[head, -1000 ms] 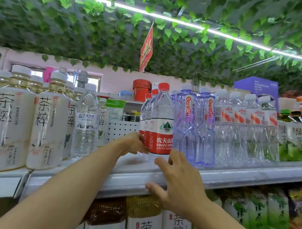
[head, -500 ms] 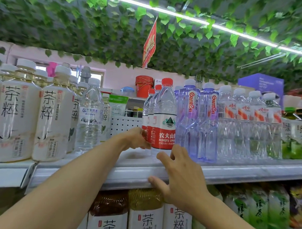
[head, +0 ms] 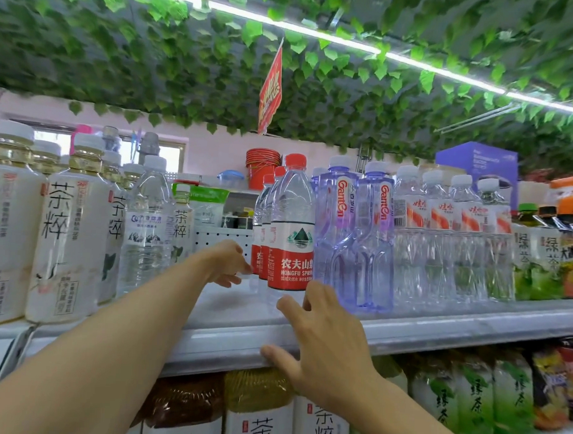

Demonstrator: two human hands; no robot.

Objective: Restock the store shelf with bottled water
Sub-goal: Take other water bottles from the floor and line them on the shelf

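A: What writing can you read on the shelf [head: 437, 332]?

B: The front red-capped water bottle [head: 292, 226] has a red and white label with a green mountain mark, Chinese characters and "NONGFU SPRI", the rest turned out of sight. Two more red-capped bottles [head: 264, 229] stand in file behind it, so three in that row. Just to its right are two purple bottles [head: 356, 238] marked "Ganten" in red down the side.

A: And further along?

B: Four clear bottles [head: 453, 235] with white caps and red and white labels; their writing is too small to read. On the far left stand cream tea bottles [head: 67, 235] with large black Chinese characters, three across the front, and a clear bottle with a blue-lettered label [head: 146, 231] beside them.

A: The hands?

B: The left hand [head: 229, 263] reaches in beside the red-capped row, fingertips at the rear bottles' labels, its grip loose and holding nothing. The right hand [head: 323, 341] has its thumb on the shelf's front edge and its fingers spread, released, just below the front bottle's base; I cannot tell whether they touch it.

A: Any change from a moment ago?

B: The left hand's fingers were pressed against the red labels; now they have slackened and dropped a little. The right hand has stayed at the shelf lip.
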